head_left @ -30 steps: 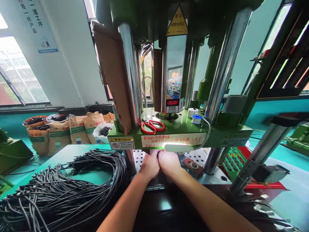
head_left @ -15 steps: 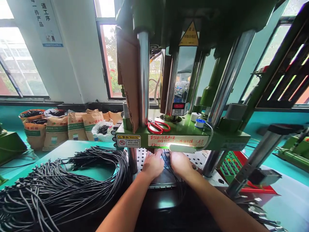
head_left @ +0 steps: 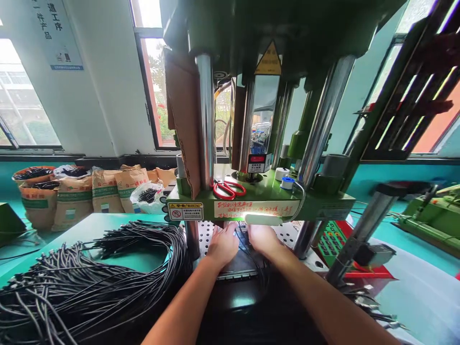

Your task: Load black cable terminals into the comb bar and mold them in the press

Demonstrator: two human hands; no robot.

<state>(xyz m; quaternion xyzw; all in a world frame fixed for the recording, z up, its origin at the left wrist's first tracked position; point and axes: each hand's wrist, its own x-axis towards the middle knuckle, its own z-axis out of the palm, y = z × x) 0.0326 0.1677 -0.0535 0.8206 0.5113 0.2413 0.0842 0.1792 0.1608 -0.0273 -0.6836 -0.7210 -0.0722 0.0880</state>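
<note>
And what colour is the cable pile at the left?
The cable pile is black, best seen in the head view.

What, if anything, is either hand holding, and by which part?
That cannot be told: the left hand and right hand reach beneath the green press plate, where any grip is unclear. Thin black cables run between them.

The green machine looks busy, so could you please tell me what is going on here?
A person's left hand and right hand reach in under the green plate, thin black cables between them; what they grip is hard to see. Red-handled scissors lie on the plate, and a cable bundle lies to the left.
</note>
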